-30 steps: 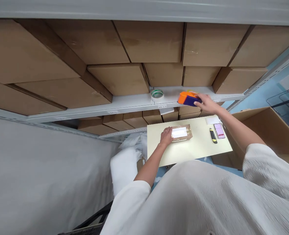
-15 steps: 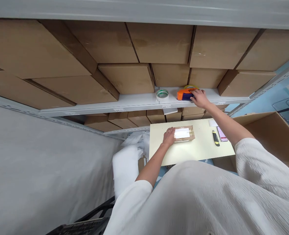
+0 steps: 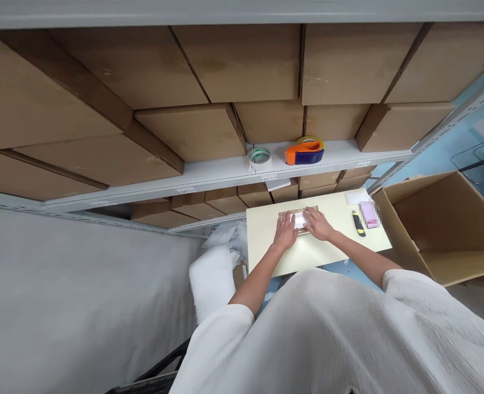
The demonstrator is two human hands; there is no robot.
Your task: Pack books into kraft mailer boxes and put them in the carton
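- Two bare hands were laid on one small cardboard parcel [image 3: 298, 211], which was set on the pale tabletop [image 3: 327, 256] in front of the person.
- The left hand [image 3: 285, 232] was spread over the parcel's left part, and the right hand [image 3: 318, 224] over its right part. Both were held open, with the fingers laid flat on top instead of being closed around it.
- A white label [image 3: 299, 220] was partly seen between the hands. What was held inside the parcel could not be told.
- To the right of the tabletop, a large carton [image 3: 450, 219] was left open, its inner walls exposed to view.
- Near that carton, a black and yellow cutter [image 3: 359, 224] was laid beside a pink-screened phone [image 3: 369, 214], which was blurred by pixels. A white sheet [image 3: 356, 197] was placed just behind them.
- On the shelf [image 3: 209, 168], an orange and blue tape dispenser [image 3: 305, 155] and a white tape roll [image 3: 260, 158] were set apart, in front of the big brown boxes [image 3: 237, 63]. The contents of those boxes were hidden by cardboard.
- Smaller boxes [image 3: 221, 203] were lined up on the level below.
- White wrapping [image 3: 213, 279] was gathered to the left of the tabletop.
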